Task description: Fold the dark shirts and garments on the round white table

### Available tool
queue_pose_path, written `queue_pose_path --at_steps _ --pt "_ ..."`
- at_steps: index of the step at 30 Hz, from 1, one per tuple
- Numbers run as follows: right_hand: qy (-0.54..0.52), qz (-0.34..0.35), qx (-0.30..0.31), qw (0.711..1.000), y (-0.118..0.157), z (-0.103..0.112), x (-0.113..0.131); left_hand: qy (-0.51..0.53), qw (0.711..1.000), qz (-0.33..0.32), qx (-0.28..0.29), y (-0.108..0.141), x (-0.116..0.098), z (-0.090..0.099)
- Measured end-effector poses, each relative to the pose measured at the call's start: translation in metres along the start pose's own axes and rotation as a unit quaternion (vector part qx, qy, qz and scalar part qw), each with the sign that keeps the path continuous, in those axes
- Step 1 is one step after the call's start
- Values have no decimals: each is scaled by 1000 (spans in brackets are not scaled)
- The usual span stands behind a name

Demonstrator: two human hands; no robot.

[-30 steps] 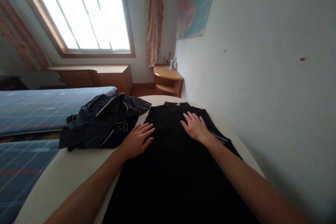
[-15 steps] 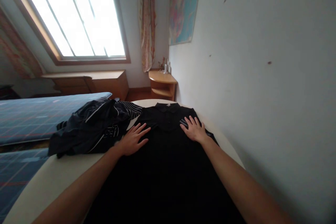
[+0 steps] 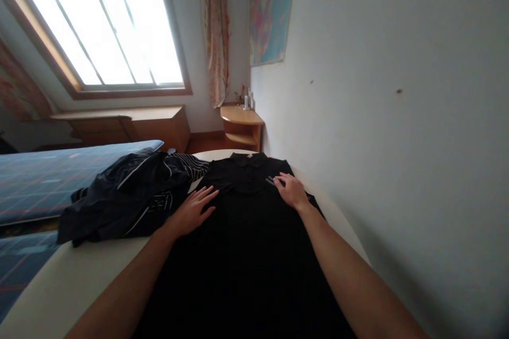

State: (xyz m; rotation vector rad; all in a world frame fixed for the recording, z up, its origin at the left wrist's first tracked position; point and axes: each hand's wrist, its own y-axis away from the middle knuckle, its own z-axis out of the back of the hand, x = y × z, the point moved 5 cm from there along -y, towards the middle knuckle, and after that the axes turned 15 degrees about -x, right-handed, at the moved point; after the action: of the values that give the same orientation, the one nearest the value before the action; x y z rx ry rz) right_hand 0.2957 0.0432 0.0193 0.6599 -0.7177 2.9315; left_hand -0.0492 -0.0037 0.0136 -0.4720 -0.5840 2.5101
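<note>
A black polo shirt (image 3: 246, 243) lies spread flat, its collar at the far end and a small grey striped mark on the chest. On its left side, below the sleeve, my left hand (image 3: 193, 212) rests with fingers stretched out and the thumb apart. My right hand (image 3: 291, 190) is over the chest on the right, beside the striped mark. Its fingers are slightly bent and partly overlap in view, with the thumb apart from them. Neither hand holds any cloth that I can see.
The shirt lies on a pale round-edged table (image 3: 91, 275). A heap of dark clothes with white stripes (image 3: 119, 196) sits at its left, beside a blue checked mattress (image 3: 40, 180). A white wall (image 3: 397, 169) runs close along the right; a wooden corner shelf (image 3: 241, 115) stands beyond.
My right hand's fingers have drawn in from a wide spread, uncovering more of the striped mark. The left hand stays on the shirt's left side. The whole view has shifted slightly.
</note>
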Motion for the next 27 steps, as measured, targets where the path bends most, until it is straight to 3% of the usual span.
queue_pose_path --at_steps 5,10,19,24,27 --pt "-15 51 17 998 -5 2 -9 2 1000 -5 8 4 4 -3" --pt "30 9 -46 998 -7 8 -26 1 1000 -7 7 3 7 -6" --pt "137 -23 -31 990 1 10 -29 9 1000 -12 1 3 6 -7" --pt "148 -51 -48 987 1 25 -27 7 1000 -10 7 4 7 -8" --pt "164 -77 -28 983 -2 36 -34 7 1000 -7 4 4 7 -9"
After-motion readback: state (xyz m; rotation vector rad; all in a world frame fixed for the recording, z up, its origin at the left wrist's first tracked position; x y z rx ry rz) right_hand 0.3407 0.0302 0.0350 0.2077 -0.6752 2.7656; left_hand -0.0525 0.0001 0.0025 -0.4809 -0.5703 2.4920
